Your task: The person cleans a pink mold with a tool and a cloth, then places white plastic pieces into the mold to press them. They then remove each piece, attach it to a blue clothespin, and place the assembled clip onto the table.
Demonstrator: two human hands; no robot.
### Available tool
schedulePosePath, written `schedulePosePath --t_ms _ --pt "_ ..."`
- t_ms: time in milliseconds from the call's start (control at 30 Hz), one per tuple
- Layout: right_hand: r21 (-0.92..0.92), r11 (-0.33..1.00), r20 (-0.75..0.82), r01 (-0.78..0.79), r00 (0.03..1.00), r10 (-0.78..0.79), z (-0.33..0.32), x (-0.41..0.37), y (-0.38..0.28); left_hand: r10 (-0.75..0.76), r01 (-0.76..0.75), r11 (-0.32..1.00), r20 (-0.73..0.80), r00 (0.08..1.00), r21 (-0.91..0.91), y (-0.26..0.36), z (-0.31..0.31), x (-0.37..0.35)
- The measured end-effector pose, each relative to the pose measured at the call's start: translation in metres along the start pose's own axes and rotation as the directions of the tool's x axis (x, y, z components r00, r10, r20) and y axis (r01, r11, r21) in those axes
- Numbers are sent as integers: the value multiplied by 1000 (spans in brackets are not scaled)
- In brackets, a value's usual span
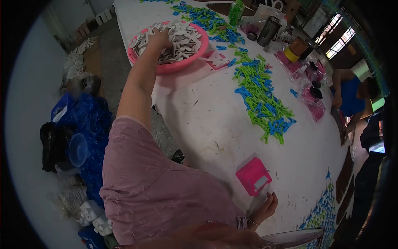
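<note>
My left hand [159,39] reaches into a pink basin [204,46] heaped with grey-white elongated pieces [184,39]. Its fingertips are among the pieces and mostly hidden. Low in the view, my right hand [265,209], with a bracelet at the wrist, is over the white-covered table, fingers apart and loosely stretched. Just beyond its fingertips sits a bright pink square block or tray [248,174]. A pale flat piece [261,182] rests on its near corner.
Green and blue plastic clips [263,99] lie in a long band across the table [203,120]; more clips [321,216] stand in rows at lower right. A green can [236,13], dark flask [269,31] and tape rolls [296,47] stand behind. A person in blue [352,97] sits opposite.
</note>
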State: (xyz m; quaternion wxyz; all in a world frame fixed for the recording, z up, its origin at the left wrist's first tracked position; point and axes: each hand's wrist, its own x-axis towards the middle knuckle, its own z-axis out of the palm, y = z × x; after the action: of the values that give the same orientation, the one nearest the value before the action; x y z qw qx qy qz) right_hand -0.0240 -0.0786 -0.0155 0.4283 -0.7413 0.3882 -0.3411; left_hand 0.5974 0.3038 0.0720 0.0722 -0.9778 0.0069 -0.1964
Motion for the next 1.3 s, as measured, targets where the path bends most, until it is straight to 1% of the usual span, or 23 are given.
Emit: schedulePosePath --t_ms 67,133,200,267,300,367,433,500,567,600,667,700,767,800,867,900,967,1033,1100,1167,1200,1267,1300 --pt "6 1000 -12 -20 1000 20 1 1 -6 17 17 982 179 984 -187 -5 -8 5" --pt "26 998 -11 -48 999 48 3 1 -6 36 3 977 179 983 -213 -7 -17 5" --pt "-33 999 -1 -10 1000 10 1 2 -3 58 -14 972 179 982 -236 -11 -18 5" --pt "-16 1000 2 -14 1000 14 1 1 -5 23 2 973 109 994 -229 -14 -9 7" --pt "-2 1000 1 -13 1000 13 1 2 -6 26 -1 974 105 994 -226 -15 -8 5" --pt "10 1000 -6 -14 1000 14 3 1 -8 -37 44 967 33 999 -251 -18 -12 1" --pt "22 1000 -10 -15 1000 15 3 1 -8 -37 31 960 -18 999 -280 -25 -21 -2" --pt "-39 999 30 38 999 -37 0 3 -5 -39 17 952 -63 997 -305 -28 -32 -5" --pt "-35 998 43 45 998 -43 -1 3 -2 -25 -44 927 -179 984 -372 -25 -45 -8" --pt "-36 998 54 55 997 -53 -1 3 0 -18 -49 927 -175 984 -373 -24 -50 -8" --pt "-13 999 55 33 998 -33 -1 4 0 69 -197 905 -326 943 -378 -17 -62 -7" --pt "15 1000 56 15 998 -16 -1 4 0 81 -208 900 -321 944 -384 -10 -73 -11" --pt "14 1000 51 19 999 -20 -1 4 -2 215 -394 815 -409 887 -425 12 -99 -27" --pt "23 999 56 33 998 -35 -1 3 -2 231 -408 804 -405 885 -433 26 -107 -37" --pt "17 998 56 52 997 -53 -2 4 0 399 -568 679 -416 818 -465 55 -122 -63" --pt "22 996 74 84 994 -86 -3 5 1 406 -575 669 -416 814 -472 70 -129 -80" --pt "50 996 65 68 995 -71 -3 4 1 615 -743 475 -426 664 -472 98 -142 -116" --pt "82 995 65 57 996 -63 -3 4 1 771 -843 382 -372 517 -379 123 -142 -141" --pt "66 995 78 80 993 -85 -5 5 1 872 -911 216 -350 342 -352 146 -142 -167" --pt "85 994 75 72 994 -78 -4 5 4 951 -909 136 -205 232 -395 168 -131 -187" --pt "105 992 71 62 995 -70 -4 5 4 952 -907 136 -202 231 -397 171 -134 -197" --pt "109 993 71 55 995 -63 -4 4 1 971 -844 163 -67 229 -511 176 -141 -215" --pt "113 992 70 50 996 -58 -5 4 0 972 -843 158 -67 224 -514 175 -142 -215"
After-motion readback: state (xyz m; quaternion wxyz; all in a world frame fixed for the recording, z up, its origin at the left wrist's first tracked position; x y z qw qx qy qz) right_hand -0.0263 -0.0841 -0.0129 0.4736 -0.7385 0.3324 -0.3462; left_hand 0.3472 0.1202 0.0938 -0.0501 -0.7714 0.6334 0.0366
